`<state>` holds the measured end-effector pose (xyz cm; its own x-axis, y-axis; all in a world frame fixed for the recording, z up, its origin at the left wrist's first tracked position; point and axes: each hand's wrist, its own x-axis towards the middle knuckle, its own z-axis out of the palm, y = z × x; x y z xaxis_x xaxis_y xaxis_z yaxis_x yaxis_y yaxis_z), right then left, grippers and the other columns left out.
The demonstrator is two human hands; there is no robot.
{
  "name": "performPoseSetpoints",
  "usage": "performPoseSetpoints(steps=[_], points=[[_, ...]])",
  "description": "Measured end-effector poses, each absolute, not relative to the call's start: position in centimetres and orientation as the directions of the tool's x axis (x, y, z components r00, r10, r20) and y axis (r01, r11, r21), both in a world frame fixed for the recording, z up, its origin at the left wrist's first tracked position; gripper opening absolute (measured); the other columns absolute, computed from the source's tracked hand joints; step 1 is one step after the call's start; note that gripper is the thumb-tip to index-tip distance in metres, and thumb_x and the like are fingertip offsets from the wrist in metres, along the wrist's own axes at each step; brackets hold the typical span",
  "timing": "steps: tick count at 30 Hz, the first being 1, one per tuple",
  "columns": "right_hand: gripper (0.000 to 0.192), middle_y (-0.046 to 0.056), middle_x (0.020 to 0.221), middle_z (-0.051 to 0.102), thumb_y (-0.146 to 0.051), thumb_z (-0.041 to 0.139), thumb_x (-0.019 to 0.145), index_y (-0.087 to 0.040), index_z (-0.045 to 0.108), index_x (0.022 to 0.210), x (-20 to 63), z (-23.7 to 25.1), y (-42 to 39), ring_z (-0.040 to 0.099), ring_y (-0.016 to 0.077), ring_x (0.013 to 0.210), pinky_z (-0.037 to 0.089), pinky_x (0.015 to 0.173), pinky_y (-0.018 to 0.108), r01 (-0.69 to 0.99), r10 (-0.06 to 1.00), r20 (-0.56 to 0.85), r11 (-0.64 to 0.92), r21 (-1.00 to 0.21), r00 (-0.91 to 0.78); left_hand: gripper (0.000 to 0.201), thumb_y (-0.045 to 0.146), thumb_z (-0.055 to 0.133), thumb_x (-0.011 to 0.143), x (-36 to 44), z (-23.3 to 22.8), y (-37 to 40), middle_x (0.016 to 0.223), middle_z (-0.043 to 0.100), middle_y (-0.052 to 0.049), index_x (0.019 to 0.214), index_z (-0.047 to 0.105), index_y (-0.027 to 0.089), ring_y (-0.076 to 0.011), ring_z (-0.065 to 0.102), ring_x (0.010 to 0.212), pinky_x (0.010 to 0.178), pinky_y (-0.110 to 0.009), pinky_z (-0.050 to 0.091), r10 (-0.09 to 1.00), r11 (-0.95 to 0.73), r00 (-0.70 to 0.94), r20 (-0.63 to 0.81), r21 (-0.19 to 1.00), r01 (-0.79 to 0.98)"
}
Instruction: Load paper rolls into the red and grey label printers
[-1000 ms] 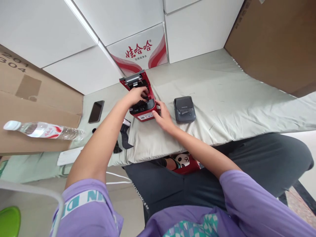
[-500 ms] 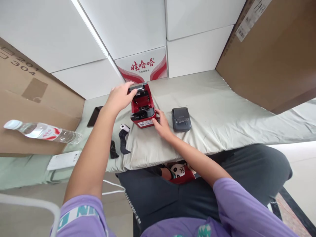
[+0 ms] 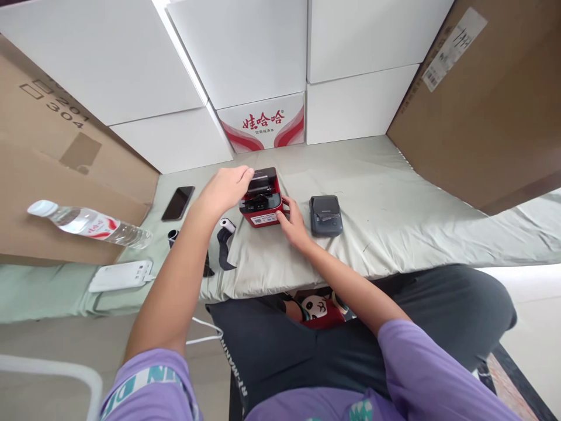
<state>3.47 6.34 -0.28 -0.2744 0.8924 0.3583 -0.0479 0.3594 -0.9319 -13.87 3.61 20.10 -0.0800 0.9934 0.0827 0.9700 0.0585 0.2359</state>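
Observation:
A red and black label printer (image 3: 261,204) sits on the cloth-covered surface, its black lid (image 3: 265,174) partly lowered over the red inside. My left hand (image 3: 228,186) is closed over the lid's left edge. Against the printer's lower right side, my right hand (image 3: 293,223) grips the body with thumb in front. Just right of that hand lies a small dark grey portable printer (image 3: 326,213). Left of the red printer is a roll with a pale end (image 3: 227,224), a dark strip trailing from it. Another roll (image 3: 172,235) is partly hidden behind my left forearm.
A phone (image 3: 177,203), a white power bank (image 3: 120,276) and a water bottle (image 3: 99,226) lie to the left. White boxes (image 3: 258,52) line the back. Cardboard boxes stand at left (image 3: 65,181) and right (image 3: 491,128). The cloth's front edge (image 3: 272,289) runs by my legs.
The printer's lid has swung down from its raised position, my left hand moving with it. My right hand stays on the body. The camera view has shifted slightly, showing more of the phone.

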Motion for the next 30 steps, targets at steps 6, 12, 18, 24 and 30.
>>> performPoseSetpoints(steps=[6,12,18,24,30], points=[[0.053,0.017,0.152,0.057,-0.043,0.059,0.099,-0.023,0.05,0.147,3.5,-0.4,6.4,0.055,0.0287,0.143,0.049,0.12,0.053,-0.04,0.885,0.377,0.381,-0.924,-0.274,0.058,0.058,0.026,0.108,-13.7,19.1,3.4,0.106,0.079,-0.014,0.093,0.071,0.024,-0.0338,0.071,0.095,0.087,-0.042,0.052,0.993,0.102,-0.083,-0.082,0.257,0.961],[0.054,0.016,0.152,0.058,-0.046,0.058,0.1,-0.024,0.049,0.149,3.5,-0.6,6.5,0.056,0.0275,0.143,0.05,0.119,0.05,-0.032,0.883,0.383,0.389,-0.921,-0.273,0.065,0.064,0.025,0.107,-13.4,18.7,4.7,0.098,0.078,-0.018,0.098,0.074,0.022,-0.0382,0.072,0.1,0.093,-0.048,0.053,0.988,0.151,-0.152,-0.014,0.22,0.964],[0.055,0.017,0.15,0.059,-0.046,0.059,0.098,-0.022,0.05,0.146,3.6,-0.7,6.1,0.059,0.0276,0.14,0.051,0.119,0.051,-0.045,0.899,0.34,0.341,-0.939,-0.276,0.072,0.072,0.033,0.103,-12.5,17.0,6.6,0.097,0.078,-0.023,0.097,0.08,0.017,-0.046,0.072,0.111,0.101,-0.057,0.051,0.977,0.207,-0.212,0.022,0.148,0.967],[0.046,0.017,0.141,0.067,-0.04,0.058,0.097,-0.024,0.055,0.14,6.3,2.0,2.7,0.065,0.0311,0.131,0.058,0.108,0.055,0.037,0.857,0.411,0.443,-0.896,-0.311,0.067,0.07,0.04,0.102,-11.5,17.6,7.0,0.095,0.079,-0.022,0.099,0.078,0.016,-0.046,0.071,0.116,0.106,-0.059,0.048,0.98,0.176,-0.188,0.065,0.163,0.971],[0.024,0.012,0.115,0.069,-0.034,0.053,0.1,-0.031,0.061,0.123,13.5,8.1,1.5,0.068,0.0315,0.113,0.057,0.105,0.058,0.179,0.639,0.762,0.765,-0.618,-0.102,0.048,0.047,0.03,0.112,-4.9,14.9,0.9,0.149,0.067,-0.015,0.143,0.058,0.023,-0.0335,0.051,0.152,0.123,-0.049,0.04,0.933,0.033,-0.216,0.287,0.532,0.846]])
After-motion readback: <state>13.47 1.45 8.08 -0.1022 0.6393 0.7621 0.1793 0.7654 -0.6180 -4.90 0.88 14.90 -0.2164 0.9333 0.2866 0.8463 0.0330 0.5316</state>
